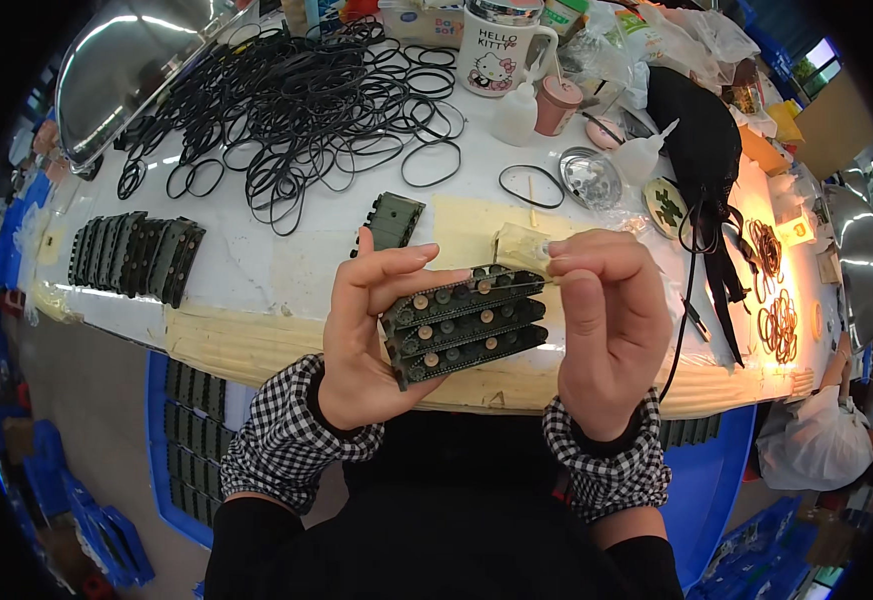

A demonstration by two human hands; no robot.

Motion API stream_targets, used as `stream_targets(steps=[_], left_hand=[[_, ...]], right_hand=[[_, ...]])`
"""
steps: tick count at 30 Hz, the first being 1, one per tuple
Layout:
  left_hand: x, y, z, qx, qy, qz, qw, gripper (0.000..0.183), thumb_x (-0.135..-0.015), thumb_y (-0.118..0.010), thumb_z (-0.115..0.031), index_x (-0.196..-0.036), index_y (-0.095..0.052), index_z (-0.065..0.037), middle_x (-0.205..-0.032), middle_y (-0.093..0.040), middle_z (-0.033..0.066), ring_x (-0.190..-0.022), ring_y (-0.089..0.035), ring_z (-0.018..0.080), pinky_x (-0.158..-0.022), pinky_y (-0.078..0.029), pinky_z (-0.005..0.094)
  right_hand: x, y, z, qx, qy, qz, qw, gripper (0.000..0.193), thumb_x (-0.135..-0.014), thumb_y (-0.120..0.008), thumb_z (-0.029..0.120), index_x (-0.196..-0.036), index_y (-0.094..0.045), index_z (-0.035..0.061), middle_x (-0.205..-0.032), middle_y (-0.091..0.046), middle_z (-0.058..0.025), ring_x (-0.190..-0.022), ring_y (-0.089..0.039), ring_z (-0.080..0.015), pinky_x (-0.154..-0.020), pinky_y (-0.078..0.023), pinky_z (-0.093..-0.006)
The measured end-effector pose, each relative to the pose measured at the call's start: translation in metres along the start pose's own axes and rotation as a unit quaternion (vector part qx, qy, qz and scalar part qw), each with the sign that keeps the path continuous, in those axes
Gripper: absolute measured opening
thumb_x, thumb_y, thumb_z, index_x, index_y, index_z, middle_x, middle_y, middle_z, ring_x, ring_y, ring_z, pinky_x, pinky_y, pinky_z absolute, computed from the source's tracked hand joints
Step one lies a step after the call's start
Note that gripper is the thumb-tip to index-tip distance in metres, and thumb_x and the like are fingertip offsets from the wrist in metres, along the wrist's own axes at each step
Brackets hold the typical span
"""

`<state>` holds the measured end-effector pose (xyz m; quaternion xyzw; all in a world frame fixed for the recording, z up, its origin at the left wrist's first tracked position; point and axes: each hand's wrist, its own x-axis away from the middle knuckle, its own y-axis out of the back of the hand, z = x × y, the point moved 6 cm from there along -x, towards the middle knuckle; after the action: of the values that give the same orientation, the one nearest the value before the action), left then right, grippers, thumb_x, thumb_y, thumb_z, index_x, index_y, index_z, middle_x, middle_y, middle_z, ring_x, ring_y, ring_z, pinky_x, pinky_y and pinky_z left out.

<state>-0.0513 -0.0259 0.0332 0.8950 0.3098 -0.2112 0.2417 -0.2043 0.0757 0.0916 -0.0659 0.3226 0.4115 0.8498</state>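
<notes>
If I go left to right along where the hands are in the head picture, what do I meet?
Row of green blocks → left hand → green stack → right hand → brown bands

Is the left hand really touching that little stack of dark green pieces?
Touching. The head view shows the left hand cupped around the left end of the dark green pieces, against its palm.

strips (pixel 462 325): dark green, copper dots | cuffs (pixel 275 440): black-and-white check | tray (pixel 712 490): blue | loops (pixel 297 80): black
</notes>
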Motion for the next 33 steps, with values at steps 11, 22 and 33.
stream_targets(steps=[11, 22, 33], left_hand=[[0.001, -0.002, 0.000, -0.002, -0.005, -0.006, 1.000, 0.073, -0.076, -0.080, -0.011, -0.131, -0.032, -0.008, -0.126, -0.064, 0.0109, -0.130, -0.052, 0.0213, -0.114, 0.014, 0.0563], [0.001, -0.001, 0.000, -0.014, -0.005, -0.009, 1.000, 0.073, -0.076, -0.080, -0.012, -0.130, -0.031, -0.007, -0.125, -0.065, 0.0107, -0.130, -0.052, 0.0218, -0.115, 0.012, 0.0572], [0.002, 0.007, 0.003, -0.037, 0.010, -0.057, 0.998, 0.078, -0.073, -0.078, -0.004, -0.135, -0.029, -0.005, -0.122, -0.064, 0.0121, -0.129, -0.051, 0.0225, -0.120, 0.001, 0.0520]], right_hand=[[0.005, -0.015, -0.012, -0.036, -0.019, 0.023, 0.999, 0.006, -0.093, -0.063, 0.003, -0.095, -0.060, -0.0012, -0.089, -0.059, -0.0088, -0.080, -0.057, -0.0158, -0.074, -0.046, -0.0262], [0.006, -0.013, -0.012, -0.026, -0.012, 0.017, 0.999, 0.006, -0.094, -0.062, 0.004, -0.094, -0.059, -0.0019, -0.089, -0.059, -0.0085, -0.080, -0.056, -0.0156, -0.075, -0.045, -0.0259], [-0.007, 0.028, -0.014, 0.426, 0.134, -0.025, 0.894, 0.008, -0.085, -0.068, 0.003, -0.087, -0.060, 0.0022, -0.083, -0.060, -0.0089, -0.080, -0.055, -0.0278, -0.074, -0.043, -0.0372]])
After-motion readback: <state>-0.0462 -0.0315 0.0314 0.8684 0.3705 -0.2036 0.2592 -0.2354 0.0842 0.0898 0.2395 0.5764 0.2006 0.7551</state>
